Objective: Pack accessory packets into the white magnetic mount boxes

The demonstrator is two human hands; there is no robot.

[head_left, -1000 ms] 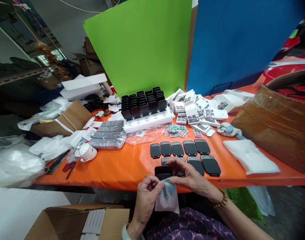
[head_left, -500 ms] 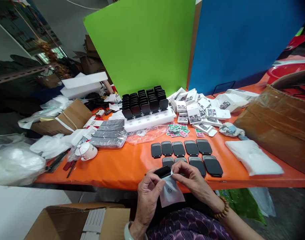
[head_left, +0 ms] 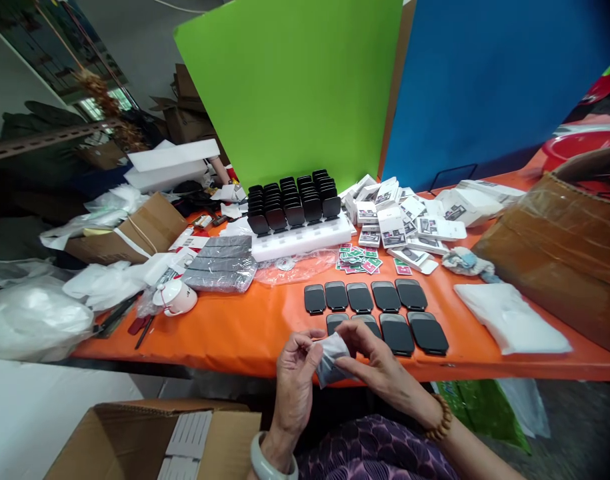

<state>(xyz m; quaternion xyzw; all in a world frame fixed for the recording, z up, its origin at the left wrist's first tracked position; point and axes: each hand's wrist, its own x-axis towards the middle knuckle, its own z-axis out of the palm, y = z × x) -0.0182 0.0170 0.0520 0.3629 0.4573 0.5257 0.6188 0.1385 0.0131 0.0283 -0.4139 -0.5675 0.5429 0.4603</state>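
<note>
Near the table's front edge, both hands grip one small white pouch (head_left: 331,363). My left hand (head_left: 295,373) pinches its left side between thumb and fingers. My right hand (head_left: 377,357) has its fingers curled round the right side. What lies inside the pouch is covered now. Just beyond the hands, flat black square devices (head_left: 385,295) lie in two rows on the orange tabletop; my right hand partly hides the nearer row. Behind them is a scattered pile of small green and red cards (head_left: 357,259).
Several black pieces stand in rows on a white foam tray (head_left: 305,241). Small white boxes (head_left: 392,227) are heaped beside it. A stack of white pouches (head_left: 512,319) and a large carton (head_left: 559,247) are at right; a white cup (head_left: 177,298) is at left. An open carton (head_left: 149,433) stands below.
The black device that showed at the pouch's mouth is now covered by the pouch. The pouch has been raised and folded up between both hands. The view has shifted slightly.
</note>
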